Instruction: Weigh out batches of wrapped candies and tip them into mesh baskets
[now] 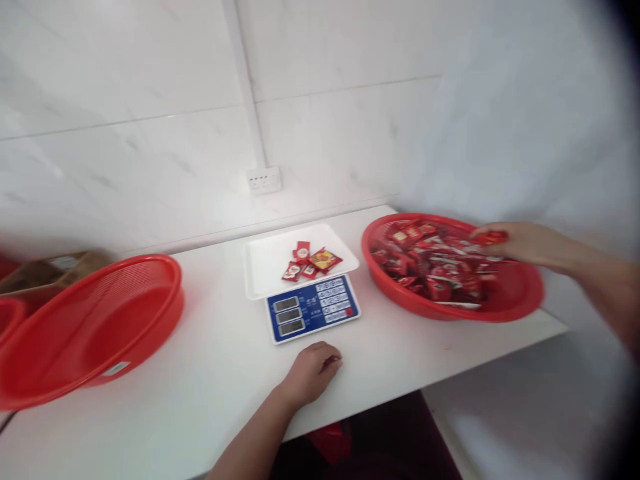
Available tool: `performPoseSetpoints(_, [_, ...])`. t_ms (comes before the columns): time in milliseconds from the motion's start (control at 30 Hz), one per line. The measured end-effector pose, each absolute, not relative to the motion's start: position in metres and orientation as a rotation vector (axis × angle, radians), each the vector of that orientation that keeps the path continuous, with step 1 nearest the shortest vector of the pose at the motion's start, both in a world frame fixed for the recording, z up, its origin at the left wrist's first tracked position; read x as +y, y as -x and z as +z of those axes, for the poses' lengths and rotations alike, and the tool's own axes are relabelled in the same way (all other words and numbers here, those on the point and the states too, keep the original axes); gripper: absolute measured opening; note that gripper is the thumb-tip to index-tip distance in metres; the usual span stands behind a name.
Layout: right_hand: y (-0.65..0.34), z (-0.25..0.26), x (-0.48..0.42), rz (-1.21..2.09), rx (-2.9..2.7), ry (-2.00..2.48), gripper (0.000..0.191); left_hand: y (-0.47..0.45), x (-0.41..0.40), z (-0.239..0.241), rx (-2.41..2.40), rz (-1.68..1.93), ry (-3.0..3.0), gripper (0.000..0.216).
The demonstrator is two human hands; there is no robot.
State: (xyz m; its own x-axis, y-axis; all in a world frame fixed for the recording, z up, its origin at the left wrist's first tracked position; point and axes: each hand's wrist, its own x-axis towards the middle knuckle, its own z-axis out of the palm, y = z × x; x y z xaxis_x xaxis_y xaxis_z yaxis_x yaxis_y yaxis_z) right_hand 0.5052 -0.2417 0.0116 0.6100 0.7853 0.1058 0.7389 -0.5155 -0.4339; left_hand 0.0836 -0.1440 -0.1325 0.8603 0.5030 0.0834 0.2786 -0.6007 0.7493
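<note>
Left hand (314, 373): near part of the table (395, 363), fingers curled; palm hidden, grip closure cannot be determined. Scale (313, 310): beyond this hand, display digits illegible. Right hand (533, 247): grip clamped on a red packet (493, 238) above the red basket (407, 300); packet partly covered by fingers, long axis roughly left to right. Scale tray (265, 263): bears several overlapping wrappers (325, 259).

Right hand (527, 247) at 3 o'clock pinches red packet (494, 238) at packet-filled red basket (523, 288). Left hand (311, 373) at 6, fingers loosely curled, near scale (309, 311) on white table (400, 360). White tray (265, 267) bears small red packets (303, 253). Second red basket (115, 333) at 8.
</note>
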Motion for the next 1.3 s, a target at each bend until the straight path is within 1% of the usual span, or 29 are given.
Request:
performPoseSetpoints(33, [-0.495,0.020,-0.242,0.184,-1.156,2.389,0.022,-0.084,-0.144,-0.133,0.572,0.371,-2.234,0.018])
performPoseSetpoints(100, [-0.478,0.030,-0.242,0.458,-0.847,2.130,0.032,-0.085,-0.143,-0.133,0.575,0.367,-2.212,0.019])
performPoseSetpoints(133, [-0.472,0.031,-0.242,0.545,-0.761,1.991,0.037,-0.086,-0.143,-0.133,0.571,0.366,-2.202,0.020])
performPoseSetpoints(233, [-0.455,0.030,-0.241,0.631,-0.714,1.831,0.045,-0.087,-0.144,-0.132,0.565,0.370,-2.165,0.019])
performPoseSetpoints(333, [-0.439,0.025,-0.239,0.652,-0.766,1.791,0.044,-0.089,-0.147,-0.124,0.565,0.366,-2.117,0.018])
performPoseSetpoints(400, [-0.429,0.023,-0.237,0.615,-0.866,1.813,0.041,-0.095,-0.150,-0.113,0.546,0.365,-2.101,0.017])
performPoseSetpoints(500, [-0.415,0.019,-0.232,0.428,-1.100,1.910,0.036,-0.120,-0.153,-0.086,0.475,0.456,-2.124,0.016])
performPoseSetpoints(600, [-0.404,0.012,-0.226,0.254,-1.289,1.981,0.032,-0.166,-0.152,-0.055,0.392,0.652,-2.172,0.017])
performPoseSetpoints(700, [-0.395,0.003,-0.219,0.206,-1.370,2.030,0.033,-0.221,-0.145,-0.030,0.380,0.824,-2.165,0.022])
performPoseSetpoints(767, [-0.391,-0.004,-0.216,0.181,-1.389,2.045,0.034,-0.252,-0.140,-0.022,0.413,0.851,-2.204,0.023])
performPoseSetpoints(833, [-0.389,-0.010,-0.214,0.145,-1.419,2.027,0.037,-0.272,-0.136,-0.021,0.459,0.834,-2.239,0.019])
performPoseSetpoints(933, [-0.390,-0.017,-0.216,0.124,-1.462,1.993,0.035,-0.286,-0.134,-0.026,0.473,0.825,-2.225,0.011])
performPoseSetpoints(1033, [-0.394,-0.022,-0.220,0.138,-1.462,2.011,0.032,-0.287,-0.135,-0.034,0.457,0.828,-2.137,0.015])
performPoseSetpoints(1200, [-0.400,-0.028,-0.222,0.127,-1.476,2.020,0.034,-0.289,-0.136,-0.036,0.524,0.773,-1.844,0.026])
performPoseSetpoints(1300, [-0.403,-0.033,-0.221,0.118,-1.446,2.013,0.034,-0.288,-0.137,-0.033,0.508,0.680,-1.868,0.028])
